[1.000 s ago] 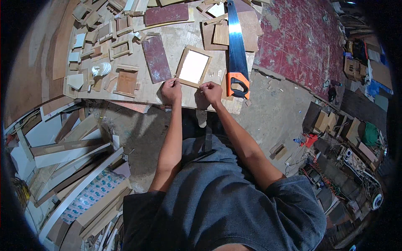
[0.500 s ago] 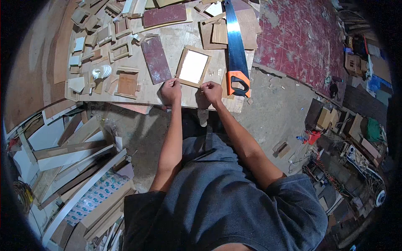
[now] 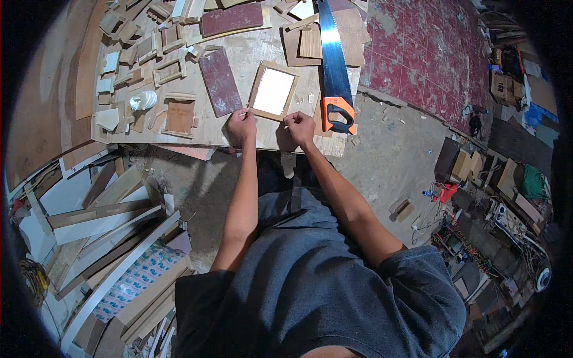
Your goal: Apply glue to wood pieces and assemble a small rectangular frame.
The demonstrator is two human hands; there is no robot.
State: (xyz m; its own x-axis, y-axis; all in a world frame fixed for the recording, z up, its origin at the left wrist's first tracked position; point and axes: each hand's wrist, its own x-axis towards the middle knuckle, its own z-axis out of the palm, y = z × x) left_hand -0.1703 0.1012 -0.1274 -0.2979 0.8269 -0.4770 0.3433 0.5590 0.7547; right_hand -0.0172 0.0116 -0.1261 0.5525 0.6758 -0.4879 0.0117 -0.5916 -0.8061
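The table [image 3: 213, 130] bears a white-panelled frame [image 3: 273, 91], maroon board [image 3: 220, 83] and saw [image 3: 335, 65].

The frame [image 3: 289, 95] is brown — its panel [image 3: 273, 90] white.

Anything in the hands [image 3: 242, 126] [image 3: 302, 129] is too small to tell.

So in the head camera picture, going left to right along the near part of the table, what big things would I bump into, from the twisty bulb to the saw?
White spiral bulb, brown-panelled wooden piece, nearer dark red board, wooden frame, orange-handled saw.
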